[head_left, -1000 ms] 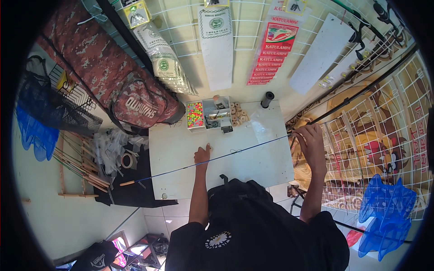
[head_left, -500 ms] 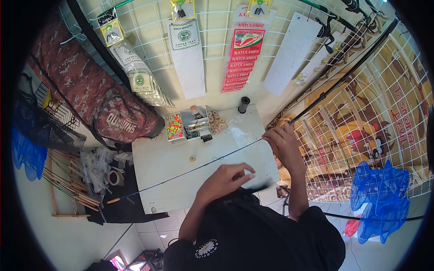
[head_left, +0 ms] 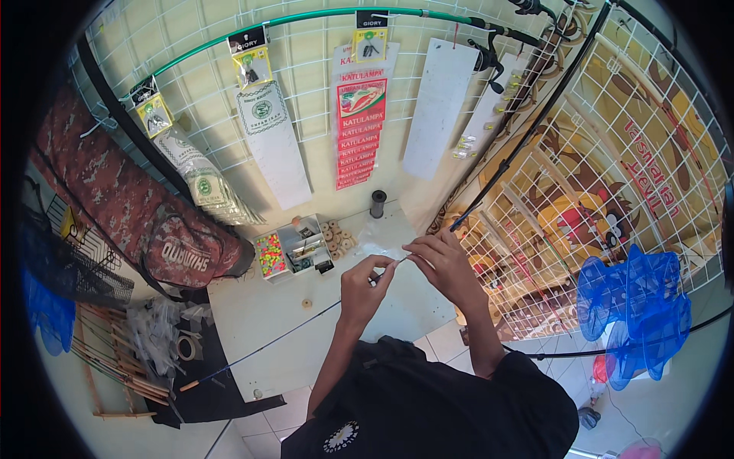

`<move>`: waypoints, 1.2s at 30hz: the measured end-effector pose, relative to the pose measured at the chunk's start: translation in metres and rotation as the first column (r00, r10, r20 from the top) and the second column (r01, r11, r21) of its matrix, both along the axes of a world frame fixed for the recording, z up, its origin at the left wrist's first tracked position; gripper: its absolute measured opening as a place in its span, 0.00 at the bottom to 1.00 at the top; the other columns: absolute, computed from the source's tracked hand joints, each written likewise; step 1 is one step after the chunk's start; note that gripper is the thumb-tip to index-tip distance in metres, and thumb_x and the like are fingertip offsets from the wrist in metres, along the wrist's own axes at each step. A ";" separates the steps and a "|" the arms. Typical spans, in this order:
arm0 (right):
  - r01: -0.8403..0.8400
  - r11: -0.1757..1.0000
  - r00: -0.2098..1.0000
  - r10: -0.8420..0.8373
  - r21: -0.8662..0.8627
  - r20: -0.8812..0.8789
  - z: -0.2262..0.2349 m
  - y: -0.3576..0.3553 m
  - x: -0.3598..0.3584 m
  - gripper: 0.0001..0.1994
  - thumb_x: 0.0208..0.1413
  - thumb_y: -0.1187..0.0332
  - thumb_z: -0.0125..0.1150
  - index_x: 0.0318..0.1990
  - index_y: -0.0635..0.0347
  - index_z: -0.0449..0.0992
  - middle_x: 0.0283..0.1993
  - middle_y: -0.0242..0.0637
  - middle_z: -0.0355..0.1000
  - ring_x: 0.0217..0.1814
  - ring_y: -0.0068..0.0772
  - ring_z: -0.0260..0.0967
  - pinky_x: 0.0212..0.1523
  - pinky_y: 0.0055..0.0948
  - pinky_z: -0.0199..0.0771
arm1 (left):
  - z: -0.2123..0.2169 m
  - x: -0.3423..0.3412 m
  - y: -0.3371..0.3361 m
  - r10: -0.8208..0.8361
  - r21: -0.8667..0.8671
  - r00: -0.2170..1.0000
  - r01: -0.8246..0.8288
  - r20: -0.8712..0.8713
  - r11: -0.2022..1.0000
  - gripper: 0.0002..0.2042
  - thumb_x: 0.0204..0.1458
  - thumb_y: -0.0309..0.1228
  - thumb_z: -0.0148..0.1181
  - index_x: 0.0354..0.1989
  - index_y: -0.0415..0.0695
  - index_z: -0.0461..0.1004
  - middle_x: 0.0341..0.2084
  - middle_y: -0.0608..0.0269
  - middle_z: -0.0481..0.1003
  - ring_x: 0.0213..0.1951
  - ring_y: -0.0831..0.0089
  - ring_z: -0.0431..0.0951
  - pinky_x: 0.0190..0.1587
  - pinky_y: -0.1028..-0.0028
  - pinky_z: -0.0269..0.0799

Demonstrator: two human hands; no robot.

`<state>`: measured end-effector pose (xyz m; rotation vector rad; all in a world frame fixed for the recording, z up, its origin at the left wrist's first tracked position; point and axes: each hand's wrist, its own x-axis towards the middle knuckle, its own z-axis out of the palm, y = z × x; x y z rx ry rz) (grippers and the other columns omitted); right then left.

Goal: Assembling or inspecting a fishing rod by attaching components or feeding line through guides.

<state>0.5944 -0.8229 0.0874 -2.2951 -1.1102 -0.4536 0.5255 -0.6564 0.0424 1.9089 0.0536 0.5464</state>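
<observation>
A thin blue fishing rod point(head_left: 283, 334) slants over the white table, its light-brown grip point(head_left: 189, 385) at the lower left. My left hand point(head_left: 365, 291) pinches the rod's upper end between thumb and fingers. Just beyond it, my right hand point(head_left: 443, 268) is closed around the tip, fingertips almost touching those of the left. Whatever fine detail lies between the two pinches is too small to make out. One small beige ring point(head_left: 306, 304) lies on the table left of my left hand.
Behind the hands stands a white divided box point(head_left: 294, 268) with bright pellets. Beside it are several beige rings point(head_left: 336, 239) and a black cylinder point(head_left: 378, 203). Wire grids with hanging packets point(head_left: 359, 130) rise behind; blue nets point(head_left: 638, 306) hang at the right. A camouflage bag point(head_left: 180, 252) leans left.
My left hand has gone from hovering with loose fingers to pinching the rod beside my right hand. My right hand still grips the tip. The whole view has shifted.
</observation>
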 end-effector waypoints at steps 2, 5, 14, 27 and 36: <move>0.000 0.999 1.000 0.000 0.032 -0.004 0.005 0.004 -0.008 0.15 0.49 0.72 0.66 0.46 0.53 0.79 0.42 0.31 0.74 0.41 0.36 0.65 0.44 0.33 0.69 | -0.008 0.000 0.004 -0.022 -0.041 1.000 0.022 0.000 0.999 0.06 0.49 0.24 0.66 0.30 0.36 0.75 0.28 0.63 0.78 0.18 0.83 0.69 0.22 0.83 0.67; -0.056 0.993 0.998 0.060 0.108 -0.035 0.003 0.003 -0.021 0.21 0.48 0.80 0.60 0.52 0.54 0.77 0.45 0.31 0.74 0.39 0.36 0.64 0.42 0.32 0.69 | -0.013 0.000 0.007 -0.011 -0.167 0.997 0.024 0.081 0.986 0.06 0.48 0.16 0.58 0.27 0.38 0.66 0.34 0.62 0.71 0.24 0.84 0.72 0.23 0.84 0.68; -0.053 0.980 0.978 0.090 0.191 -0.191 0.005 0.009 -0.040 0.16 0.52 0.79 0.59 0.49 0.59 0.76 0.38 0.35 0.75 0.36 0.35 0.68 0.37 0.33 0.71 | -0.032 0.000 0.011 -0.055 -0.273 0.980 0.107 0.193 0.956 0.08 0.48 0.13 0.54 0.23 0.36 0.62 0.38 0.57 0.69 0.25 0.78 0.77 0.21 0.83 0.72; 0.007 0.959 0.980 0.049 0.283 -0.191 -0.007 0.004 -0.033 0.07 0.50 0.77 0.65 0.38 0.61 0.79 0.34 0.37 0.77 0.36 0.33 0.74 0.35 0.30 0.73 | -0.032 -0.004 0.016 -0.173 -0.297 0.960 0.235 0.219 0.925 0.06 0.44 0.12 0.56 0.23 0.34 0.66 0.37 0.53 0.74 0.28 0.75 0.80 0.28 0.80 0.78; 0.082 0.928 0.970 0.009 0.365 -0.241 -0.006 0.003 -0.035 0.06 0.48 0.79 0.66 0.35 0.61 0.81 0.32 0.37 0.78 0.34 0.30 0.76 0.35 0.26 0.74 | -0.021 -0.009 0.021 -0.204 -0.043 0.956 0.217 0.212 0.975 0.06 0.39 0.13 0.58 0.19 0.36 0.68 0.35 0.52 0.80 0.26 0.81 0.78 0.28 0.80 0.75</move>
